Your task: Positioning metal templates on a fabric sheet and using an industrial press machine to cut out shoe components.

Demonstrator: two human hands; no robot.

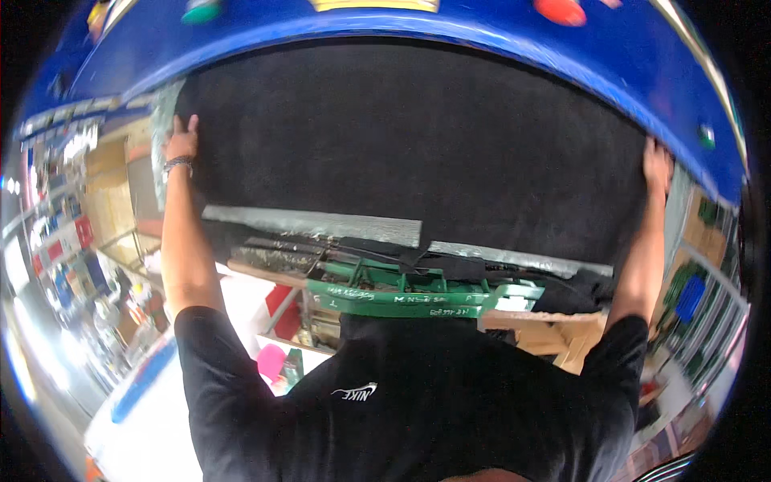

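Observation:
A wide black fabric-like sheet (418, 136) lies in front of me, reaching up to a blue machine edge (385, 28). My left hand (183, 138), with a dark bracelet at its wrist, rests at the sheet's left edge, its fingers spread. At the far right corner, my right hand (658, 165) lies with its fingers stretched toward the blue edge. Neither hand shows anything gripped in it. Along the sheet's near side run two grey strips, a left strip (321, 225) and a right strip (522, 259).
Close to my body is a green frame-like part (393, 301) with handwritten marks. Red (560, 11) and green (201, 10) buttons sit on the blue machine. Racks (699, 297) stand at the right; a white surface (152, 418) is at the lower left.

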